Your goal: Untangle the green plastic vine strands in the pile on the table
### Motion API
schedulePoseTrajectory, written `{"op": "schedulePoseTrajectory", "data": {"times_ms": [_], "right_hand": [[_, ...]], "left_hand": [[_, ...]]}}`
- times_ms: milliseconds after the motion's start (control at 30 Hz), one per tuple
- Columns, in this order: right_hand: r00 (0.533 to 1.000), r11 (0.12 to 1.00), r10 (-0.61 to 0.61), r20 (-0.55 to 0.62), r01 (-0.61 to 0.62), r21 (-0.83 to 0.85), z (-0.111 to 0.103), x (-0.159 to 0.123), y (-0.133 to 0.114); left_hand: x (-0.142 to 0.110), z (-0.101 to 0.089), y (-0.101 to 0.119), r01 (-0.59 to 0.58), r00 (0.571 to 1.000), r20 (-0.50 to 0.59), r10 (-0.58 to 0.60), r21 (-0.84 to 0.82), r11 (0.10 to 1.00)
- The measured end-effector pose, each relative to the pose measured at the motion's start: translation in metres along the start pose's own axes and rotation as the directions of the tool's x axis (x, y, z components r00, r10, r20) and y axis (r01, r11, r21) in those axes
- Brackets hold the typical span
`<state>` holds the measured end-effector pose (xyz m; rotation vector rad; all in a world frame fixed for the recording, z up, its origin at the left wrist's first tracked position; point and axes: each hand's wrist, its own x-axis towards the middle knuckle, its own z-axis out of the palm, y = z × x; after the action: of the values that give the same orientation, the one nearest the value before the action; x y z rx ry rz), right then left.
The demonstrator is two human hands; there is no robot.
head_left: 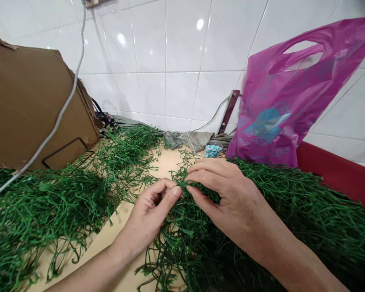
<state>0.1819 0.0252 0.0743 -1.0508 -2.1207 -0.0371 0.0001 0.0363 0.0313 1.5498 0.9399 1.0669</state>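
Both my hands work low in the middle of the view, over a tangle of thin green artificial vine strands (182,243). My left hand (149,215) is curled, its thumb and fingertips closing on strands at the tangle's edge. My right hand (228,198) pinches strands between thumb and fingers, close to my left thumb. Large heaps of the same strands (310,207) spread to the right, and another heap (39,207) lies to the left. Between them shows a pale tan tabletop (167,162).
A brown cardboard box (33,105) stands at the left, and a white cable (57,117) hangs before it. At the back are a magenta plastic bag (280,101), a small cup of blue pieces (213,151), crumpled grey cloth (188,140), and a white tiled wall (170,61).
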Motion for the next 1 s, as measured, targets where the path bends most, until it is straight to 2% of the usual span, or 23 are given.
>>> {"op": "schedulePoseTrajectory", "data": {"times_ms": [133, 200, 267, 367, 433, 467, 500, 567, 633, 767, 867, 1000], "right_hand": [[1.000, 1.000, 0.011, 0.014, -0.011, 0.013, 0.002, 0.001, 0.000], [0.999, 0.999, 0.021, -0.025, -0.022, -0.028, 0.004, 0.001, 0.001], [0.992, 0.991, 0.046, -0.114, -0.059, -0.119, 0.001, 0.001, 0.006], [0.937, 0.935, 0.188, -0.293, -0.262, -0.238, -0.020, 0.002, 0.023], [0.869, 0.884, 0.354, -0.345, -0.432, -0.180, -0.040, 0.002, 0.035], [0.855, 0.856, 0.410, -0.318, -0.480, -0.189, -0.049, 0.003, 0.040], [0.862, 0.851, 0.438, -0.257, -0.489, -0.192, -0.055, 0.002, 0.043], [0.903, 0.880, 0.420, -0.087, -0.429, -0.205, -0.060, 0.001, 0.045], [0.944, 0.928, 0.328, 0.026, -0.317, -0.194, -0.055, -0.001, 0.041], [0.991, 0.980, 0.130, -0.032, -0.133, -0.149, -0.032, -0.002, 0.023], [1.000, 0.998, 0.025, 0.016, -0.024, -0.065, -0.018, -0.001, 0.012], [0.995, 0.996, 0.052, 0.082, -0.057, 0.061, -0.003, -0.002, 0.008]], "left_hand": [[-0.002, -0.001, 0.000, -0.016, 1.000, 0.015, 0.015, 0.061, 0.998], [-0.004, 0.000, 0.001, -0.025, 0.999, 0.036, 0.022, 0.076, 0.997], [-0.006, 0.000, 0.001, -0.022, 0.998, 0.055, 0.018, 0.075, 0.997], [-0.007, 0.000, 0.001, -0.008, 0.999, 0.042, 0.006, 0.048, 0.999], [-0.006, -0.001, 0.000, 0.001, 1.000, 0.003, -0.001, -0.007, 1.000], [-0.005, -0.001, -0.001, 0.012, 1.000, -0.014, -0.013, -0.041, 0.999], [-0.004, -0.001, -0.002, 0.028, 0.999, -0.022, -0.030, -0.074, 0.997], [-0.003, 0.000, -0.004, 0.059, 0.998, -0.025, -0.062, -0.122, 0.991], [-0.002, 0.001, -0.006, 0.070, 0.997, -0.023, -0.074, -0.148, 0.987], [-0.003, 0.003, -0.007, 0.064, 0.998, -0.007, -0.066, -0.155, 0.986], [-0.003, 0.005, -0.007, 0.067, 0.998, 0.011, -0.066, -0.142, 0.988], [-0.004, 0.007, -0.007, 0.065, 0.998, 0.019, -0.064, -0.127, 0.990]]}}
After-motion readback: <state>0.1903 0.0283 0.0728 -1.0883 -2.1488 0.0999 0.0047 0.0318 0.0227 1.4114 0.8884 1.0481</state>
